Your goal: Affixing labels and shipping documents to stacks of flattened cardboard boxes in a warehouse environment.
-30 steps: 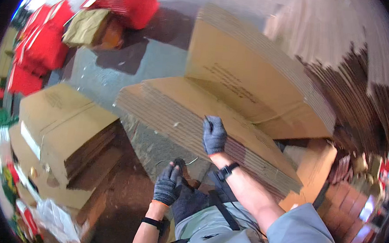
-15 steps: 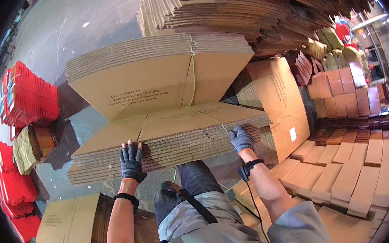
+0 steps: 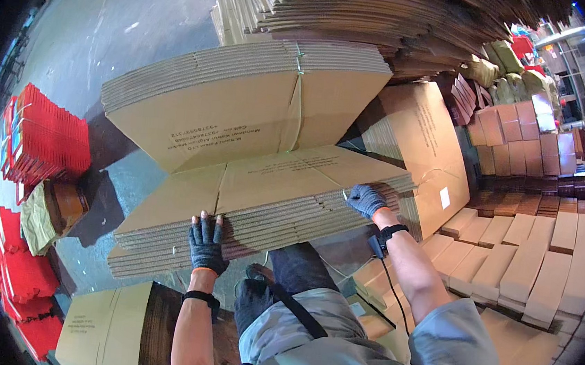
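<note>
In front of me leans a folded bundle of flat cardboard boxes [image 3: 186, 204], tied round with thin string [image 3: 297, 110]. Its far half slopes up and away; the near half tilts toward my legs, with layered corrugated edges facing me. My left hand [image 3: 208, 250], in a dark fingertip-less glove, lies with fingers spread against those near edges. At the right end of the same edge, my right hand [image 3: 366, 200] is closed, its fingers pinching the string where it crosses the near half. My palm side is hidden there.
Large cardboard stacks [image 3: 391, 14] rise behind the bundle. Another tied bundle [image 3: 414, 141] leans at its right. Brown cartons [image 3: 528, 272] fill the right side. Red stacked packs [image 3: 49, 137] stand on the floor at left, and a cardboard bundle [image 3: 102, 326] sits beside my left forearm.
My right hand has turned and closed more tightly at the string, shifting slightly. My left hand stays against the edges, and the view has shifted a little.
</note>
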The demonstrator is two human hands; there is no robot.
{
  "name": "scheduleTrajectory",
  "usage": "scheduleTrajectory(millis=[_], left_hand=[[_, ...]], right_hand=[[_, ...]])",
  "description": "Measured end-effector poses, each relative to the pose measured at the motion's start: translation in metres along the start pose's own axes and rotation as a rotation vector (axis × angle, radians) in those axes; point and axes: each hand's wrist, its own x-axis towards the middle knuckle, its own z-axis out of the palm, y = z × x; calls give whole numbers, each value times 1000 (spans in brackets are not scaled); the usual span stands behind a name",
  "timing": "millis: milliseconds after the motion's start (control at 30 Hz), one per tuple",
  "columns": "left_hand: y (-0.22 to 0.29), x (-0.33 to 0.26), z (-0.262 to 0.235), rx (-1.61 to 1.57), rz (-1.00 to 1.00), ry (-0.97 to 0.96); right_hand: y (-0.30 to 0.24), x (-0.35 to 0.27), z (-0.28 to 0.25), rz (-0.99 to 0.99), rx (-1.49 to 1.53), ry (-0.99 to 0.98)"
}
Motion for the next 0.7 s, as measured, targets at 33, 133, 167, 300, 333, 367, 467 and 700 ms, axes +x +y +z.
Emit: scheduleTrajectory(millis=[33,133,167,300,333,367,467,700], left_hand=[[1,2,-2,-6,-4,0],[3,6,-5,-19,1,-9],[5,7,-5,-26,-2,-1],[-6,4,-4,-45,-64,-98],[-6,5,-5,-50,-64,-104],[1,7,-5,-65,-42,-113],[0,11,-4,-16,-60,-74],[-9,12,-2,-5,-78,-60]], right_hand=[[-3,1,-4,-2,-6,-3],[-5,11,-8,125,165,-157],[-3,14,-3,7,216,-209],[-83,13,10,-1,893,-348],[-106,9,-2,-4,966,-274],[-102,8,-14,10,955,-269],[-73,20,-45,71,1172,-59],[41,14,-28,115,375,-60]])
